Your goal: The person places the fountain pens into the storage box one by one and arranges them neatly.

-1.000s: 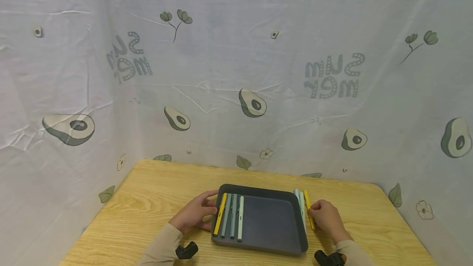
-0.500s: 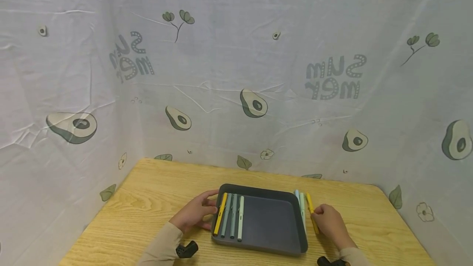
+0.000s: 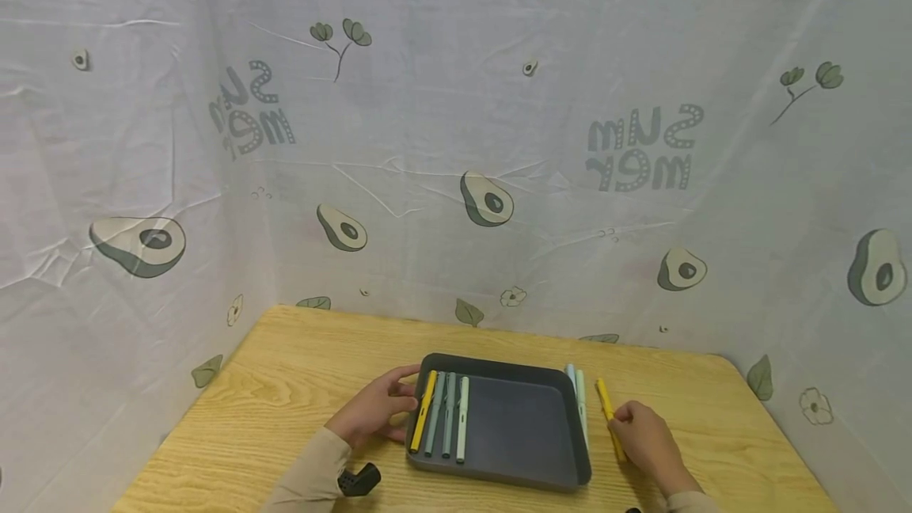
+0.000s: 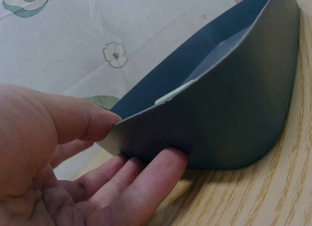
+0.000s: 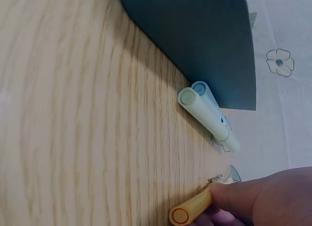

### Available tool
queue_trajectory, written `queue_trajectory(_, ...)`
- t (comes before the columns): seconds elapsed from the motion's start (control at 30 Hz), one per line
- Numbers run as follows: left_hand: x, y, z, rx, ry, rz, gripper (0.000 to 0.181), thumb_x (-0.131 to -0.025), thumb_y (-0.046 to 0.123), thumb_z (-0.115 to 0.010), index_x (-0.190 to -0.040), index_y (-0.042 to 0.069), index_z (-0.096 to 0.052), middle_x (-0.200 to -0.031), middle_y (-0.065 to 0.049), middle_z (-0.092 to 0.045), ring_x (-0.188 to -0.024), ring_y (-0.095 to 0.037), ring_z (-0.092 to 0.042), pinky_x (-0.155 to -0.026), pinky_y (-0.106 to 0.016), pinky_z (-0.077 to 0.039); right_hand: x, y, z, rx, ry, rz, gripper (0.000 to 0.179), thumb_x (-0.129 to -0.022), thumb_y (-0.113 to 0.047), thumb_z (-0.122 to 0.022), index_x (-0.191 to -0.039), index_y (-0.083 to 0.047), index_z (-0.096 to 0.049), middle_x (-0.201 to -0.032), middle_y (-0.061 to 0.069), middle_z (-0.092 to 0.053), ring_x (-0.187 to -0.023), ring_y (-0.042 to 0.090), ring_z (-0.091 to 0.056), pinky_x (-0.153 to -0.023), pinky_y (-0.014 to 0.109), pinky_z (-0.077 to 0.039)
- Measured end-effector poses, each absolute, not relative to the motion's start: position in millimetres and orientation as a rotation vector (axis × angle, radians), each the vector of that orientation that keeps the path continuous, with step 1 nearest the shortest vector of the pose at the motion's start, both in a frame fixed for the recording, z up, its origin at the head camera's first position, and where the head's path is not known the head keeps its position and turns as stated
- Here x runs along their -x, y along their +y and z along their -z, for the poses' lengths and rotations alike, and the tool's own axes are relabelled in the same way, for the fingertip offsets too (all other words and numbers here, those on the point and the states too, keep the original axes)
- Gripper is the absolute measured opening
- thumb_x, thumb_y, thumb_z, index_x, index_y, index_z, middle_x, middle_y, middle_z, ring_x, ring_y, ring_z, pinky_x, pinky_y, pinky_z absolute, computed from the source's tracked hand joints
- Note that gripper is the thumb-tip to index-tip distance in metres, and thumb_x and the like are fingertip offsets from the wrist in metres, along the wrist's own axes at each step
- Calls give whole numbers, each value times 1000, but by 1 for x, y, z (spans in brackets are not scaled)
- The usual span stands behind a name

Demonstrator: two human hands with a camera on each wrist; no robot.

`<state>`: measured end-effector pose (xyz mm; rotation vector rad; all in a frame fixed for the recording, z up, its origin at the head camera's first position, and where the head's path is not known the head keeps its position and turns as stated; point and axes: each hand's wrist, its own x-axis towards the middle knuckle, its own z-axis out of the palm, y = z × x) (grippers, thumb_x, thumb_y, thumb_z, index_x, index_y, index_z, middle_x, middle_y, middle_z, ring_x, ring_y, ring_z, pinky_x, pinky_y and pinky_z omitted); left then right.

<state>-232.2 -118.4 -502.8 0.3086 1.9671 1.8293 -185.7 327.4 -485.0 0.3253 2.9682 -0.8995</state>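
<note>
My left hand (image 3: pixel 378 408) holds the dark grey tray (image 3: pixel 523 434) at its left side. In the left wrist view its thumb (image 4: pixel 92 121) meets the rim and the other fingers lie against the outer wall. Inside the tray, along the left, are a yellow pen (image 3: pixel 423 412), two grey-blue pens (image 3: pixel 449 416) and a pale green pen (image 3: pixel 464 419). My right hand (image 3: pixel 644 438) pinches another yellow pen (image 5: pixel 191 209) on the wooden table, right of the tray. Between them, beside the tray's right wall, a pale green pen (image 5: pixel 204 113) and a light blue pen (image 5: pixel 208 95) lie together.
The wooden table (image 3: pixel 321 347) reaches back to a pale curtain (image 3: pixel 427 141) printed with avocados, which also hangs along the left and right. A black wrist device (image 3: pixel 359 480) sits at the left sleeve.
The right hand has drawn the yellow pen to the right and toward the body, away from the pale green and light blue pens. The left hand and tray have stayed in place.
</note>
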Motion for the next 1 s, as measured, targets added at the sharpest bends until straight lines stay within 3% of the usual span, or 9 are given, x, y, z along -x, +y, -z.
queue_trajectory(0.37,232,-119,503,-308,1956,-1837,65,-102,4,-62,-161,13,-37,-136,-24,-54,-108,-29,-64,-70,-48,-64,171,331,482,-366,2928,873,17,-97,-10,-65,-99,7,-65,-92,14,-66,-78,22,-57,-67,38,-52)
queue_trajectory(1.0,231,-120,503,-308,1969,-1824,65,-102,6,-63,-161,13,-36,-142,-26,-51,-110,-30,-65,-69,-47,-64,154,341,489,-281,2962,743,16,-98,-13,-66,-104,1,-69,-89,1,-69,-76,17,-60,-65,40,-53)
